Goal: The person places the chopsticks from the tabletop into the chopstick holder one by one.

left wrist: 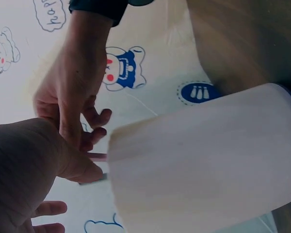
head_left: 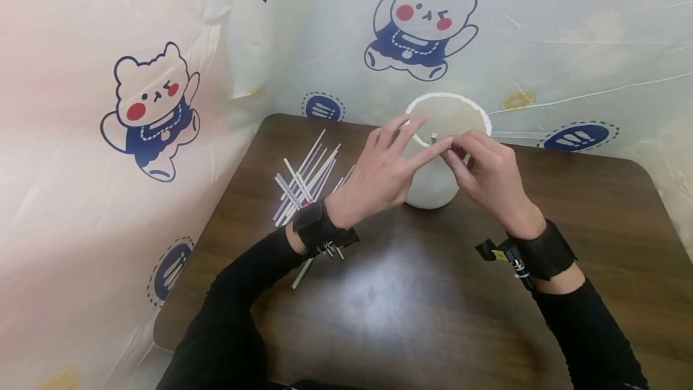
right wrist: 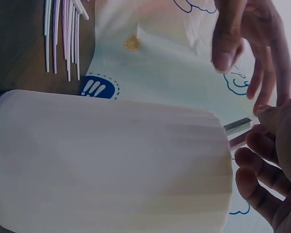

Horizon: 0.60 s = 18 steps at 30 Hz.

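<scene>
A tall white round bin (head_left: 433,188) stands upright toward the back of the table, its pale rim facing up. Over its near rim, my right hand (head_left: 489,179) pinches a thin pinkish stick (right wrist: 237,141) between thumb and index finger; the stick's lower part is hidden inside the bin. Beside it, a grey-green stick (right wrist: 238,126) pokes above the rim. My left hand (head_left: 379,167) hovers at the bin's left side with fingers extended. Its index fingertip meets the right fingertips; whether it also touches the stick I cannot tell.
Several thin white and lilac sticks (head_left: 300,182) lie in a loose crossing pile on the brown table (head_left: 368,318), left of the bin and partly behind my left forearm. A printed cloth (head_left: 325,35) hangs behind and left of the table.
</scene>
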### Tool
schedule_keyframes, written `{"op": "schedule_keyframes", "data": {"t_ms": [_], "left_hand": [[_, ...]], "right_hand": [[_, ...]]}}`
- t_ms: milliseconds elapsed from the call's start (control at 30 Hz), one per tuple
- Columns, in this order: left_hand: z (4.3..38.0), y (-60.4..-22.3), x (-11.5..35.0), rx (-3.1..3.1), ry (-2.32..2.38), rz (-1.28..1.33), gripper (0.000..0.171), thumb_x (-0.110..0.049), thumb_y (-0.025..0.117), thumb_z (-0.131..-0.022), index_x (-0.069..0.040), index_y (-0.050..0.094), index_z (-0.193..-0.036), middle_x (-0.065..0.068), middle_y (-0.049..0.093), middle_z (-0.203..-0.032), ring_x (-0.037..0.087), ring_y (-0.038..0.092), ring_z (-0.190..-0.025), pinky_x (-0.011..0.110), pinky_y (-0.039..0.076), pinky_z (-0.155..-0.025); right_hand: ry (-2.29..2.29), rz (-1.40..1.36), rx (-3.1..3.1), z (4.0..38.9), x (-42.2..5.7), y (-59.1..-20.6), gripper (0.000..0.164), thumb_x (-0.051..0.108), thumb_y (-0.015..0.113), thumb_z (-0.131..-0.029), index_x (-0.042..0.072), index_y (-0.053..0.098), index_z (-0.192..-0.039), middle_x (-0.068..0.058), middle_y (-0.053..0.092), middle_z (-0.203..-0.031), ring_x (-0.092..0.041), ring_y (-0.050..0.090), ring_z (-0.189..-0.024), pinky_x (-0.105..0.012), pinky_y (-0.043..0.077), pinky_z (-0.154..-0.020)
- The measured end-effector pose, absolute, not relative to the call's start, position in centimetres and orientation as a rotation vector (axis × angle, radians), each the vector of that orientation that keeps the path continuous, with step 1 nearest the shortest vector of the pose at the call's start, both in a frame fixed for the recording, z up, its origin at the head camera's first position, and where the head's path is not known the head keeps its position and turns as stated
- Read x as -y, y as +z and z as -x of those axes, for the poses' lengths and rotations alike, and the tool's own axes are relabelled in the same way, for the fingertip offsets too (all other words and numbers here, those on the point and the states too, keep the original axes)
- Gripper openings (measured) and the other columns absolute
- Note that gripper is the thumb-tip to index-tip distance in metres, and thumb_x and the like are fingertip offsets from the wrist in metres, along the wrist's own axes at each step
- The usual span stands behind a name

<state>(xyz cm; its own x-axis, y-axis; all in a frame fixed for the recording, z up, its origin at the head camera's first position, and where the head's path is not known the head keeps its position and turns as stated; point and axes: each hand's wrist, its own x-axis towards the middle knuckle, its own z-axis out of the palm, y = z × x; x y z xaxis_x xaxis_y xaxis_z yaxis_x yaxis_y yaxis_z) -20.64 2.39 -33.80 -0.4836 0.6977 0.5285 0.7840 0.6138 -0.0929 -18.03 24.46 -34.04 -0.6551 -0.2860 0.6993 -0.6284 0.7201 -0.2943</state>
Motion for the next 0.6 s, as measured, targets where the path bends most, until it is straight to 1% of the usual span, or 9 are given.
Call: {"op": "schedule_keyframes", "data": {"t_ms": [67,200,467,600], "left_hand": [[20.79,-33.99,-2.43,2.335,-0.208,1.178,0.069,-0.022,0.06,-0.094,-0.035,0.036,-0.157,0.015,0.032,-0.162,0.034,0.027,-0.148,0.049,0.037,-0.113],[20.93,-34.3,-2.38,2.35,-0.196,1.192,0.071,-0.021,0.061,-0.093,-0.034,0.035,-0.158,0.015,0.03,-0.163,0.034,0.025,-0.148,0.051,0.034,-0.115],[21.06,-34.5,-2.31,2.371,-0.205,1.201,0.071,-0.023,0.064,-0.093,-0.033,0.036,-0.157,0.015,0.031,-0.163,0.035,0.026,-0.149,0.052,0.035,-0.116],[21.08,-34.61,-2.25,2.384,-0.209,1.199,0.072,-0.023,0.065,-0.092,-0.034,0.036,-0.157,0.015,0.031,-0.163,0.035,0.027,-0.148,0.052,0.036,-0.116]], "right_hand": [[0.693,-0.689,2.295,18.08,-24.56,-34.13,0.02,0.005,0.076,-0.088,0.001,0.073,-0.107,-0.014,0.068,-0.085,-0.018,0.059,-0.074,-0.017,0.043,-0.064],[0.718,-0.686,2.286,18.15,-24.58,-34.42,0.021,0.004,0.077,-0.087,0.001,0.073,-0.108,-0.013,0.068,-0.083,-0.017,0.058,-0.074,-0.011,0.039,-0.066],[0.761,-0.67,2.267,18.11,-24.41,-34.49,0.026,0.002,0.078,-0.085,0.002,0.074,-0.111,-0.013,0.069,-0.083,-0.018,0.059,-0.073,-0.019,0.044,-0.062],[0.737,-0.674,2.29,18.08,-24.5,-34.48,0.024,0.004,0.077,-0.087,0.002,0.073,-0.111,-0.014,0.069,-0.085,-0.017,0.059,-0.074,-0.017,0.045,-0.064]]}}
